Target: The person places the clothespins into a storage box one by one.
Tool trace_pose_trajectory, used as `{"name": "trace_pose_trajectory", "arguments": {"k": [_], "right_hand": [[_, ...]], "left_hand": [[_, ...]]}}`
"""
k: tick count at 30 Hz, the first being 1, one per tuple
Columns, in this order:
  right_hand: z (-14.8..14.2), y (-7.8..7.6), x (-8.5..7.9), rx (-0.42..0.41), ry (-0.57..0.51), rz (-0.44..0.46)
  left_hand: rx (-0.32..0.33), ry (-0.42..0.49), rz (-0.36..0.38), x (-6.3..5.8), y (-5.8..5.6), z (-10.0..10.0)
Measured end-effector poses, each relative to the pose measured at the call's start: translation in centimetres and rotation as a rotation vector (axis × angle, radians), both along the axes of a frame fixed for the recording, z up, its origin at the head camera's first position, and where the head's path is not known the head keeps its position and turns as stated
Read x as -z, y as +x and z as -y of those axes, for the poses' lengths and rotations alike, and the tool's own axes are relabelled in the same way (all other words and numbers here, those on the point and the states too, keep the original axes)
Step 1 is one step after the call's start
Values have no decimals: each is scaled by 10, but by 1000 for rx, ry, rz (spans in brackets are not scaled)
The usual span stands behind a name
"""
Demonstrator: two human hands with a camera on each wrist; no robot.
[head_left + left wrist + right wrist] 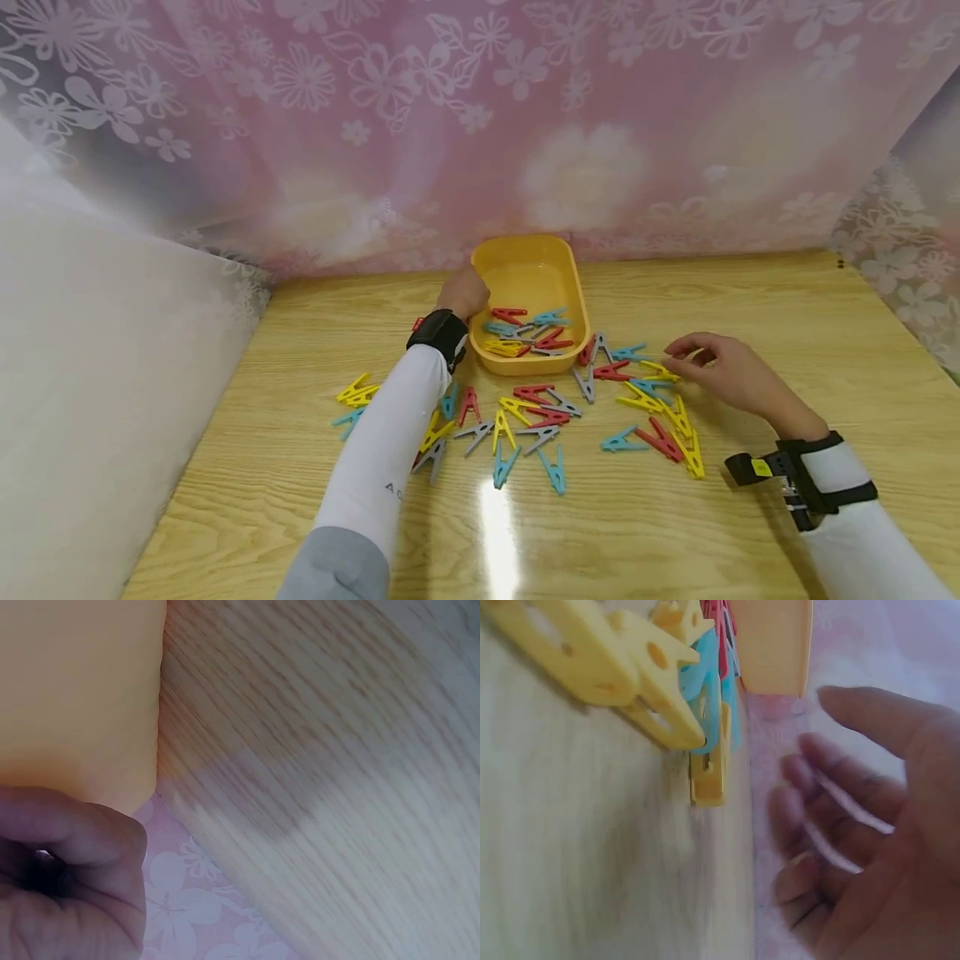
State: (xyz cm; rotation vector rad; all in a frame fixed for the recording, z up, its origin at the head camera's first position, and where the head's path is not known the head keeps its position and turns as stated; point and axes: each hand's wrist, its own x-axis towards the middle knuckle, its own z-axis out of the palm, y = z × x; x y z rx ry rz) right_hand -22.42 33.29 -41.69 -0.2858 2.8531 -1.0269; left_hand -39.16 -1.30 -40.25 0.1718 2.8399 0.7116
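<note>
A yellow plastic basin stands at the back of the table, with several red, blue, grey and yellow clothespins in its front part. My left hand grips the basin's left rim; in the left wrist view its curled fingers lie against the yellow wall. To the right of the basin, my right hand hovers with loosely bent fingers beside a yellow clothespin. The right wrist view shows a gap between that hand and the nearest yellow clothespin, with nothing held.
More clothespins are scattered in front of the basin, among them a blue one and a red one. Yellow clothespins lie left of my left forearm. A pink flowered cloth hangs behind the wooden table.
</note>
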Motion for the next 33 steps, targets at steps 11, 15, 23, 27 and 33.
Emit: {"name": "trace_pose_trajectory", "arguments": {"k": [11,15,23,27,33], "right_hand": [[2,26,5,3,56,156],[5,32,5,6,55,194],[13,35,4,41,115,241],[21,34,2,63,198,254],[31,36,-1,110,263,249]], "left_hand": [[-34,10,-6,1,-1,1],[-40,10,-12,-2,2,0],[-57,6,-7,-2,4,-2],[-61,-4,-9,-1,3,-2],[-65,-27,-6,-1,4,-4]]}}
